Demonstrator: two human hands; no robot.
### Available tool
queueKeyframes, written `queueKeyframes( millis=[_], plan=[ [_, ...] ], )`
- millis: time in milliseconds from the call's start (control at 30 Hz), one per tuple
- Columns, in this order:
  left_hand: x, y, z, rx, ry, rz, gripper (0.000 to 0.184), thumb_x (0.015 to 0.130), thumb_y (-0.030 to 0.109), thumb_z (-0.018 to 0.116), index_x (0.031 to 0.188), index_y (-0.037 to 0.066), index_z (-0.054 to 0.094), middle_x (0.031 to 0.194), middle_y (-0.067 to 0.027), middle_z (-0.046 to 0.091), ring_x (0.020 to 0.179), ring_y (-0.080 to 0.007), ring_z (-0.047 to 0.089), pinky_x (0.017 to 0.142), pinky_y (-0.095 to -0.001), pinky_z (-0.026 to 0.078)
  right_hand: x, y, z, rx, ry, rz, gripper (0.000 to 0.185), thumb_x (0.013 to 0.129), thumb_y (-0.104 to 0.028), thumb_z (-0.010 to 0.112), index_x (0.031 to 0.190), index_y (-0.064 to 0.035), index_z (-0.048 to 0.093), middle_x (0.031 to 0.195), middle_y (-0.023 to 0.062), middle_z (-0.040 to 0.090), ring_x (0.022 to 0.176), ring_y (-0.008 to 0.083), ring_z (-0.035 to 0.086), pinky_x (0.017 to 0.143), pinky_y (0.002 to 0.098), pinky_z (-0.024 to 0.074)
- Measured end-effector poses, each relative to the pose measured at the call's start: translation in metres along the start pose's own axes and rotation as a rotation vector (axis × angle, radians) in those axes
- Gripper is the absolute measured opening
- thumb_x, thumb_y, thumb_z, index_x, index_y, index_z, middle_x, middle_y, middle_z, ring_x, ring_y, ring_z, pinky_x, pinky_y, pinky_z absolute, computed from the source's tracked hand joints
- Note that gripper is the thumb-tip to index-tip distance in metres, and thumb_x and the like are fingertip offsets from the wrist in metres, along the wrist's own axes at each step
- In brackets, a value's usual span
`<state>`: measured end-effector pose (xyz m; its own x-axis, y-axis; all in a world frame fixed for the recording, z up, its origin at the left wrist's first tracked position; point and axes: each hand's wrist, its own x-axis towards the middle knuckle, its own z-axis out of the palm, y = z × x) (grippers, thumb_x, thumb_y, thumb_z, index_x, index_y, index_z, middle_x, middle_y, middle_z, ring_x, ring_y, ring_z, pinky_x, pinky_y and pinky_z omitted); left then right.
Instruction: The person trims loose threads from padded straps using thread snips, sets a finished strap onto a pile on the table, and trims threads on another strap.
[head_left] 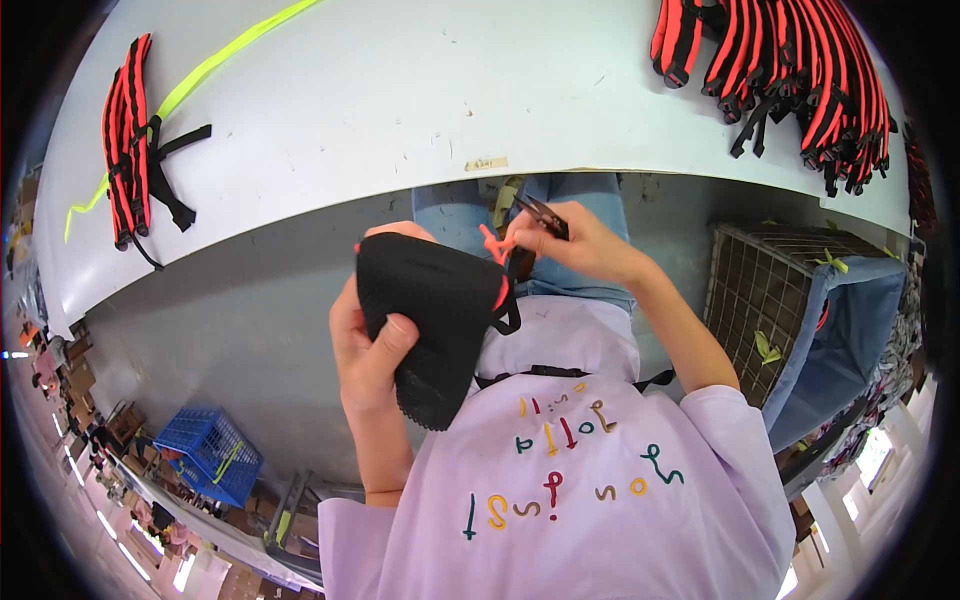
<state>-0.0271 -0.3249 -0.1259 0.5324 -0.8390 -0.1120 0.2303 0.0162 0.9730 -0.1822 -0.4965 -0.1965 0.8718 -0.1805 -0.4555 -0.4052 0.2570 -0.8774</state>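
My left hand point(370, 345) grips a black textured fabric piece point(425, 310) with red edging, thumb on its near face and the other fingers behind it. A black loop sticks out from the piece's right side. Just right of its upper corner, my right hand point(560, 240) is closed around small dark snips point(543, 215), their tips pointing up and left. A bright orange-red strand point(497, 243) lies at my right fingertips, beside the fabric's edge. Both hands are above my lap, in front of the table's near edge.
The white table point(350, 100) bears red-and-black straps point(128, 140) and a yellow ribbon point(230, 50) at left, and a large pile of similar straps point(810, 80) at right. A wire basket with blue lining point(840, 330) stands at right, a blue crate point(210, 455) at lower left.
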Motion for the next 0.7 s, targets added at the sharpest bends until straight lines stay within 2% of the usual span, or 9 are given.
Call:
queueKeyframes(
  millis=[67,133,200,300,333,433,533,633,700],
  plan=[
    [0.001,0.002,-0.009,0.005,0.052,0.018,0.061,0.083,0.041,0.060,0.113,-0.010,0.045,0.111,-0.0199,0.049,0.099,-0.0244,0.049,0.083,-0.0335,0.041,0.005,0.006,-0.011,-0.034,0.069,-0.097,0.016,0.090,-0.018,0.053,0.091,-0.0034,0.060,0.073,-0.0026,0.054,0.066,0.0046,0.041,0.059,0.0215,0.0345],
    [-0.001,0.004,-0.016,-0.032,0.096,0.010,0.060,0.084,0.038,0.060,0.115,-0.011,0.044,0.111,-0.0189,0.049,0.095,-0.0215,0.053,0.081,-0.0297,0.043,-0.005,-0.024,-0.016,0.111,0.100,-0.153,0.015,0.091,-0.018,0.051,0.091,-0.0043,0.059,0.074,-0.0014,0.056,0.060,0.0031,0.039,0.054,0.0203,0.0326],
    [0.000,0.002,-0.018,-0.078,0.119,0.036,0.059,0.084,0.036,0.060,0.116,-0.011,0.044,0.111,-0.0182,0.051,0.095,-0.0205,0.055,0.081,-0.0292,0.045,-0.016,-0.048,-0.024,0.197,0.055,-0.113,0.017,0.094,-0.021,0.044,0.091,-0.0063,0.052,0.082,0.0038,0.058,0.044,-0.0014,0.023,0.040,0.0164,0.0189],
    [0.001,0.007,-0.013,-0.185,0.154,-0.010,0.049,0.085,0.027,0.061,0.115,-0.009,0.047,0.109,-0.0131,0.054,0.094,-0.0162,0.055,0.082,-0.0269,0.044,-0.025,-0.053,-0.026,0.266,0.078,-0.046,0.018,0.095,-0.023,0.044,0.092,-0.0070,0.052,0.070,-0.0005,0.053,0.042,-0.0006,0.021,0.039,0.0170,0.0179],
    [0.002,0.009,-0.009,-0.226,0.164,-0.040,0.045,0.085,0.023,0.061,0.115,-0.008,0.049,0.108,-0.0107,0.056,0.094,-0.0143,0.055,0.082,-0.0259,0.043,-0.027,-0.058,-0.019,0.244,0.204,-0.003,0.018,0.095,-0.022,0.043,0.092,-0.0067,0.051,0.061,-0.0048,0.045,0.042,-0.0013,0.021,0.038,0.0170,0.0171],
    [0.009,0.006,-0.002,-0.273,0.117,-0.095,0.041,0.086,0.020,0.060,0.116,-0.006,0.050,0.104,-0.0090,0.059,0.094,-0.0132,0.056,0.083,-0.0256,0.044,-0.037,-0.056,-0.025,0.221,0.255,-0.017,0.021,0.095,-0.024,0.044,0.093,-0.0061,0.053,0.059,-0.0057,0.041,0.045,-0.0009,0.025,0.040,0.0177,0.0184],
    [0.023,0.001,0.006,-0.299,0.013,-0.162,0.040,0.086,0.019,0.059,0.117,-0.005,0.050,0.102,-0.0081,0.059,0.092,-0.0122,0.056,0.081,-0.0247,0.044,-0.042,-0.043,-0.027,-0.172,0.446,-0.034,0.026,0.090,-0.029,0.054,0.096,-0.0038,0.057,0.059,-0.0053,0.040,0.049,0.0023,0.034,0.044,0.0199,0.0267],
    [0.035,-0.009,0.013,-0.358,-0.081,-0.205,0.038,0.087,0.019,0.058,0.117,-0.005,0.051,0.101,-0.0069,0.059,0.091,-0.0106,0.055,0.080,-0.0237,0.044,-0.047,-0.023,-0.039,-0.611,0.410,0.075,0.039,0.078,-0.032,0.069,0.100,-0.0016,0.060,0.061,0.0007,0.047,0.055,0.0097,0.047,0.057,0.0252,0.0405],
    [0.045,-0.014,0.021,-0.346,-0.150,-0.210,0.039,0.087,0.021,0.059,0.116,-0.004,0.051,0.100,-0.0060,0.059,0.091,-0.0096,0.055,0.079,-0.0233,0.044,-0.051,-0.003,-0.049,-0.826,0.250,0.071,0.039,0.073,-0.030,0.073,0.101,-0.0044,0.062,0.060,0.0004,0.047,0.054,0.0091,0.048,0.054,0.0274,0.0395]
  ],
)
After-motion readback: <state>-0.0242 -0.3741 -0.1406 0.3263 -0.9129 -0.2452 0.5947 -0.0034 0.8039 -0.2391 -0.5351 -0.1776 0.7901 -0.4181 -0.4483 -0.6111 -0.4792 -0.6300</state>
